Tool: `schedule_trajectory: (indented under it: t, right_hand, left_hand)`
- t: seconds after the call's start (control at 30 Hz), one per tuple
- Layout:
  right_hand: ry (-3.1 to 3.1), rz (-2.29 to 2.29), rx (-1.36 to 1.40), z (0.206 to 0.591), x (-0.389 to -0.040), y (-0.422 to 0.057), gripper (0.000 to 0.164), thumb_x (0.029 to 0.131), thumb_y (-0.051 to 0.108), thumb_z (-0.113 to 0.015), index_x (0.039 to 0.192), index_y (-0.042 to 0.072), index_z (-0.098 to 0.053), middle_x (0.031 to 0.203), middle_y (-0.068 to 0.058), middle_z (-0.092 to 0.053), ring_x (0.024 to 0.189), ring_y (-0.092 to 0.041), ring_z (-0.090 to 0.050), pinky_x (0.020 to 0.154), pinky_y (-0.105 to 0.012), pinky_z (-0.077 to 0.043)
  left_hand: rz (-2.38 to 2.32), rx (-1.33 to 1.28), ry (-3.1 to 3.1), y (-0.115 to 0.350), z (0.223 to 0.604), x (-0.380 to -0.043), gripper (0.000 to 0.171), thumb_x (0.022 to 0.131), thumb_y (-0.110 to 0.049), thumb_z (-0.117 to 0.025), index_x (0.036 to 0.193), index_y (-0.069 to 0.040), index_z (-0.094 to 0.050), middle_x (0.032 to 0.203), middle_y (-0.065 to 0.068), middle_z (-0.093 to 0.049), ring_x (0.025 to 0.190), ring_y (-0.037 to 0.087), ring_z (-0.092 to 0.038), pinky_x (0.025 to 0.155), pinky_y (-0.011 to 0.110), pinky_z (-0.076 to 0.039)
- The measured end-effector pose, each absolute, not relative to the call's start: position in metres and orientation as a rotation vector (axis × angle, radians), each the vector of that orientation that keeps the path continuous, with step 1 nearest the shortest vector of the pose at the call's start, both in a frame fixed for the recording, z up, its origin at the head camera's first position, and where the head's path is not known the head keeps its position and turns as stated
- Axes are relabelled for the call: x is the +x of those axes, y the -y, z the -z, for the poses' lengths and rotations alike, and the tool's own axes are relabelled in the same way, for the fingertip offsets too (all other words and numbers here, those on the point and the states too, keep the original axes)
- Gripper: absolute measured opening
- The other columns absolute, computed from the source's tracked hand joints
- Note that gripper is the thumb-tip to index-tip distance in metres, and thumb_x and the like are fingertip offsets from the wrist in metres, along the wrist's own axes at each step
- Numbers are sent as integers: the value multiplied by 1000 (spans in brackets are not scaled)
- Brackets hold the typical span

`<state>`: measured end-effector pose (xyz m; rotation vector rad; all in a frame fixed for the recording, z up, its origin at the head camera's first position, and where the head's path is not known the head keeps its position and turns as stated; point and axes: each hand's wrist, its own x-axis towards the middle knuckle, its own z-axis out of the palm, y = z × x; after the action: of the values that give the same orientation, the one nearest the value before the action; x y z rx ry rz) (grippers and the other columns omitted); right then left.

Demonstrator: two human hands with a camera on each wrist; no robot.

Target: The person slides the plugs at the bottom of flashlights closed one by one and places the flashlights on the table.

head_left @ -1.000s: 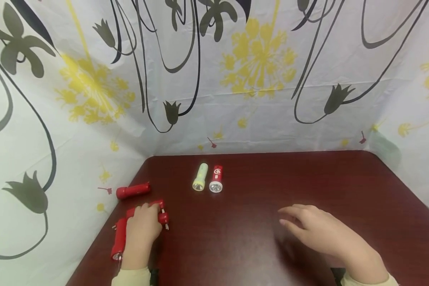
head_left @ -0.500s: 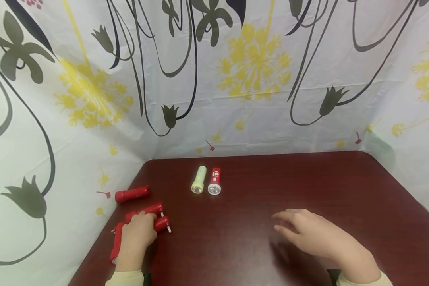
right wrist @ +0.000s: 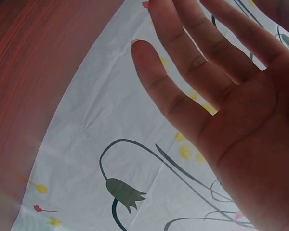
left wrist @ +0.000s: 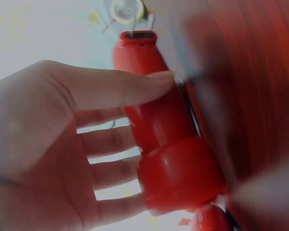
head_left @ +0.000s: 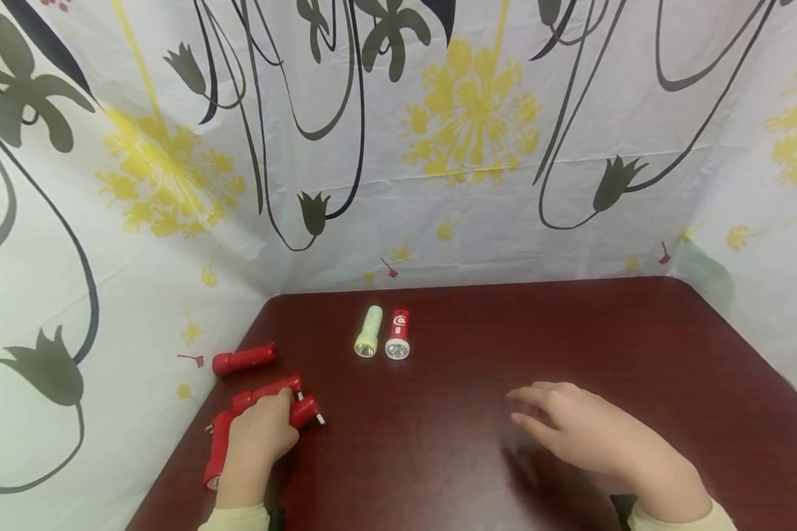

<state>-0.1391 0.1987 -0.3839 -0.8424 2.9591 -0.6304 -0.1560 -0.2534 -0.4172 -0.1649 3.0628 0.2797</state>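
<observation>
On the table's left side my left hand (head_left: pixel 257 436) grips a red flashlight (left wrist: pixel 166 127). The thumb lies across its body and the other fingers reach behind it; two prongs stick out at its far end (head_left: pixel 307 410). Right behind it is another red flashlight (head_left: pixel 270 391), partly covered by the hand. A red flashlight with its lens toward me (head_left: pixel 218 450) lies along the left of the wrist. Above the table on the right hovers my right hand (head_left: pixel 581 424), fingers relaxed and palm bare in the right wrist view.
Farther back at the left edge lies one more red flashlight (head_left: pixel 244 359). A pale green flashlight (head_left: pixel 370 330) and a red one with a white head (head_left: pixel 398 334) lie side by side near the back. Flower-printed cloth (head_left: pixel 385 162) borders the dark red table (head_left: pixel 425 442).
The held flashlight's pronged end has shifted slightly right and swung away from the flashlight behind it. The left hand turned a little with it. The right hand has barely moved.
</observation>
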Motion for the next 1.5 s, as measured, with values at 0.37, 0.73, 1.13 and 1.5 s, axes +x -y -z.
schedule_trajectory:
  t: [0.37, 0.73, 1.13, 1.5]
  right_hand:
    - [-2992, 727, -869, 373, -120, -194, 47, 107, 47, -62, 153, 38, -54, 130, 23, -68, 111, 4, -65, 98, -37, -59]
    - [-3022, 892, -1298, 362, -106, -184, 58, 102, 20, -73, 155, 34, -53, 96, 32, -57, 87, 12, -55, 76, -15, -49]
    - [-3000, 908, -1619, 362, -98, -166, 74, 89, 7, -80, 155, 30, -55, 85, 26, -50, 76, 12, -47, 70, -2, -38]
    - [-3017, 855, -1788, 364, -104, -165, 51, 100, 18, -71, 149, 31, -62, 84, 23, -48, 74, 9, -45, 70, -3, -37]
  left_hand:
    - [-871, 143, -3173, 185, 407, -135, 53, 85, -13, -89, 132, -22, -66, 120, -3, -67, 108, 18, -68, 99, 51, -61]
    - [-1345, 912, -3050, 139, 387, -121, 57, 86, -3, -83, 133, -29, -65, 123, -16, -61, 112, 4, -63, 96, 32, -62]
    - [-1238, 975, -3175, 114, 380, -114, 48, 72, -6, -80, 113, -26, -67, 102, -19, -66, 83, -2, -59, 72, 21, -56]
    - [-1139, 1173, -3202, 108, 374, -109, 47, 71, -6, -78, 113, -24, -67, 102, -16, -66, 72, -4, -56, 65, 10, -48]
